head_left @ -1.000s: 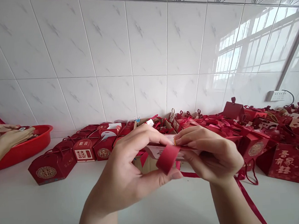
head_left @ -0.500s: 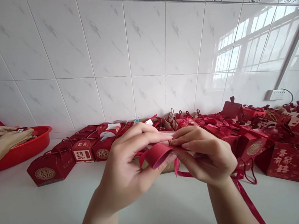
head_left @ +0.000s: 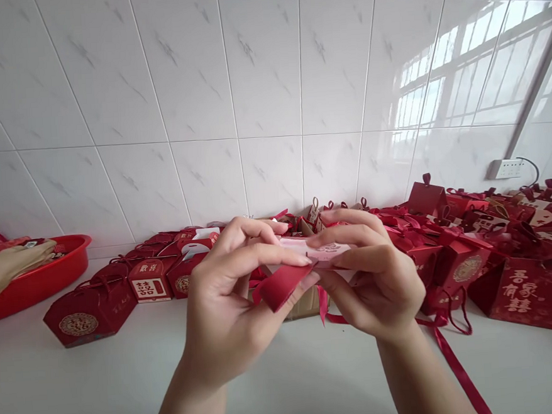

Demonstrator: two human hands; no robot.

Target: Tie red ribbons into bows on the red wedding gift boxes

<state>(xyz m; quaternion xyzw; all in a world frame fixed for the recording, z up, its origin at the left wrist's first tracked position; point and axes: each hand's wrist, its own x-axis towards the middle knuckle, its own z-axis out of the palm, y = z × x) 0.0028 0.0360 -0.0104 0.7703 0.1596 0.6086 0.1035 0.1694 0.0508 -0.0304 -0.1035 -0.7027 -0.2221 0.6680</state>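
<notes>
Nearest, at the middle of the frame, the left hand (head_left: 229, 286) keeps a narrow grip: its thumb and fingers hold a red strap (head_left: 284, 286), which is bent over. The right hand (head_left: 375, 269) also pinches closely, on the pale card (head_left: 329, 254) that meets the strap. The strap and card are thus in the air between both hands, above the counter (head_left: 288, 383). I judge this piece is halfway: the strap is folded, but I cannot tell if its end is fastened, and the piece is not yet put down. Some small marks are on the card (too tiny for reading). At lower right a ribbon (head_left: 460, 371) runs over the counter.

Behind the hands is a carton (head_left: 306, 306), partly hidden. At right, a large box (head_left: 530, 293) shows 吾家有囍, in pale letters. At left, one box (head_left: 150, 285) reads 歡喜 above 囍; the dark box (head_left: 94, 308) beside it has a round emblem, not legible to me. These boxes already stand formed. At far left, another person's hand (head_left: 20, 269) is over a red basin (head_left: 79, 265). I can read no brand name.
</notes>
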